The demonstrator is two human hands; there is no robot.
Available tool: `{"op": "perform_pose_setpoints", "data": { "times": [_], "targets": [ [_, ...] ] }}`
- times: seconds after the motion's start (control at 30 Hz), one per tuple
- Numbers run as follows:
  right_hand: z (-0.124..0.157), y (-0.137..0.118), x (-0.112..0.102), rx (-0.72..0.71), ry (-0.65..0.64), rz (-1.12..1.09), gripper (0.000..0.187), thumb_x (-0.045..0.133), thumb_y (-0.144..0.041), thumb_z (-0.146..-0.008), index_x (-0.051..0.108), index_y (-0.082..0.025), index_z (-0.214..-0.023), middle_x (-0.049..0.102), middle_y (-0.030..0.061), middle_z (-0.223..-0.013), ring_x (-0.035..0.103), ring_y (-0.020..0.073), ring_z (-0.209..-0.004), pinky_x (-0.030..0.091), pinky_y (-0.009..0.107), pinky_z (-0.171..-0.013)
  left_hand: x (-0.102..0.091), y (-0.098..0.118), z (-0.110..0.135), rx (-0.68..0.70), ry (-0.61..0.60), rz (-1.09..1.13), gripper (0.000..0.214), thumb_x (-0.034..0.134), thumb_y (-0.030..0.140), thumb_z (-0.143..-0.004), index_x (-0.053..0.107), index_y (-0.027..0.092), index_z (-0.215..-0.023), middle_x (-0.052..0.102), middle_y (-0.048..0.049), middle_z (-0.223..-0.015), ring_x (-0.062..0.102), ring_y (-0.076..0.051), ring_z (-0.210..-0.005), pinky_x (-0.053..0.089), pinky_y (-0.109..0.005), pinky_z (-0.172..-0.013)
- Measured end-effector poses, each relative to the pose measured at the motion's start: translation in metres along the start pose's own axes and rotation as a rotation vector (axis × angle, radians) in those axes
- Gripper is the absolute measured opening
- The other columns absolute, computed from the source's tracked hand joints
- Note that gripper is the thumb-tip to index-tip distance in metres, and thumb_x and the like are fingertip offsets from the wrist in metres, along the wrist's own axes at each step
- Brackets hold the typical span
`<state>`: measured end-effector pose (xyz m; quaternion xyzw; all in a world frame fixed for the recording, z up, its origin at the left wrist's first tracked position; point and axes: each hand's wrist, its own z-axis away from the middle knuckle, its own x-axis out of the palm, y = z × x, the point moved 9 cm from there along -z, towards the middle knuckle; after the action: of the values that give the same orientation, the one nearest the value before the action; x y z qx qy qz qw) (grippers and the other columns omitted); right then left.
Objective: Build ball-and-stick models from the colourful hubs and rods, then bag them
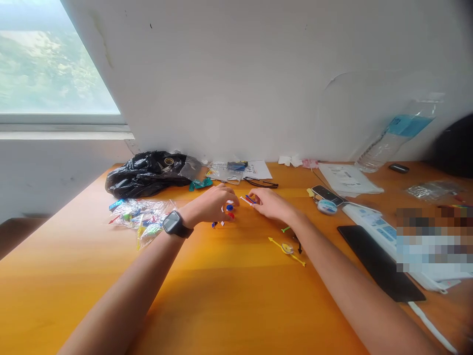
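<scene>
My left hand [209,204], with a black watch on its wrist, is over the middle of the table. Its fingers are apart and curve around small pieces: a blue round piece [229,207], a red piece [231,216] and some white bits. Dark blue and white bits [218,225] lie just below the palm. Facing it, my right hand [269,203] has its fingertips closed at the ends of a thin white plastic stick [245,201] and a blue stick [250,199]. Nearer me lies a yellow double-ended arrow [287,249] with a round middle.
Clear bags of colourful parts [142,219] lie at left, before a black plastic bag [148,175]. Black glasses [261,183] rest behind my hands. A green piece [286,229] and a black arrow [299,245] lie by my right forearm. Rightward are a black tablet-like slab [380,261] and a bottle [395,133].
</scene>
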<state>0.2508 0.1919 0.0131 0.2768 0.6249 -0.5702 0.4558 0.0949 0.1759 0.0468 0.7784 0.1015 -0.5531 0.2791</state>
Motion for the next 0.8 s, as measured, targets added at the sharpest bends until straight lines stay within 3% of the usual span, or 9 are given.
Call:
{"op": "perform_pose_setpoints", "data": {
  "times": [0.07,0.13,0.27,0.37,0.6,0.73,0.8],
  "targets": [
    [0.008,0.0,-0.014,0.024,-0.052,-0.001,0.014,0.073,-0.027,-0.087,0.069,-0.022,-0.099,0.075,0.0075,-0.097,0.064,0.0203,-0.079,0.039,0.029,-0.066,0.0,-0.004,0.001,-0.003,0.006,-0.004,0.025,0.084,0.029,-0.081,0.08,0.026,-0.105,0.076,-0.0056,-0.104,0.065,-0.027,-0.1,0.05,-0.039,-0.094],
    [0.02,-0.006,-0.021,-0.001,-0.19,0.008,0.014,0.078,-0.033,-0.083,0.072,-0.022,-0.089,0.076,0.0067,-0.093,0.066,0.0215,-0.078,0.041,0.029,-0.064,0.001,-0.007,0.002,-0.008,0.003,-0.016,0.021,0.078,0.028,-0.086,0.079,0.025,-0.107,0.077,-0.005,-0.102,0.066,-0.025,-0.097,0.049,-0.039,-0.097],
    [0.055,-0.012,-0.007,0.042,-0.64,0.135,0.032,0.093,-0.04,-0.062,0.076,-0.023,-0.083,0.078,0.0034,-0.086,0.071,0.0222,-0.073,0.043,0.029,-0.059,0.005,-0.011,0.002,-0.04,-0.021,-0.045,0.015,0.074,0.029,-0.089,0.08,0.024,-0.102,0.077,-0.0053,-0.1,0.066,-0.025,-0.097,0.048,-0.038,-0.096],
    [0.068,-0.012,0.005,0.134,-0.8,0.258,0.043,0.099,-0.036,-0.046,0.078,-0.021,-0.081,0.078,0.0032,-0.082,0.072,0.0234,-0.071,0.046,0.029,-0.058,0.005,-0.012,0.002,-0.058,-0.031,-0.057,0.015,0.075,0.032,-0.089,0.081,0.024,-0.1,0.077,-0.006,-0.103,0.066,-0.027,-0.101,0.047,-0.039,-0.096],
    [0.066,-0.011,0.018,0.212,-0.796,0.372,0.038,0.098,-0.035,-0.045,0.074,-0.019,-0.068,0.077,0.0067,-0.077,0.071,0.0254,-0.067,0.047,0.032,-0.057,-0.009,-0.015,0.003,-0.084,0.031,-0.059,0.022,0.072,0.034,-0.093,0.078,0.023,-0.111,0.077,-0.0084,-0.107,0.064,-0.03,-0.112,0.05,-0.042,-0.1],
    [0.057,-0.021,0.014,0.06,-0.704,0.231,0.03,0.093,-0.036,-0.055,0.074,-0.021,-0.071,0.077,0.0052,-0.081,0.07,0.0235,-0.07,0.044,0.03,-0.056,-0.033,-0.006,0.003,-0.058,0.164,0.017,0.021,0.071,0.03,-0.094,0.077,0.023,-0.113,0.075,-0.008,-0.115,0.066,-0.027,-0.108,0.052,-0.04,-0.096],
    [0.048,-0.036,0.0,-0.078,-0.551,0.106,0.022,0.086,-0.036,-0.066,0.073,-0.022,-0.077,0.077,0.0052,-0.087,0.07,0.0232,-0.077,0.046,0.03,-0.06,-0.05,0.003,0.003,-0.055,0.266,0.072,0.017,0.069,0.027,-0.095,0.078,0.023,-0.109,0.074,-0.0066,-0.109,0.067,-0.022,-0.096,0.054,-0.035,-0.087]
  ]
}}
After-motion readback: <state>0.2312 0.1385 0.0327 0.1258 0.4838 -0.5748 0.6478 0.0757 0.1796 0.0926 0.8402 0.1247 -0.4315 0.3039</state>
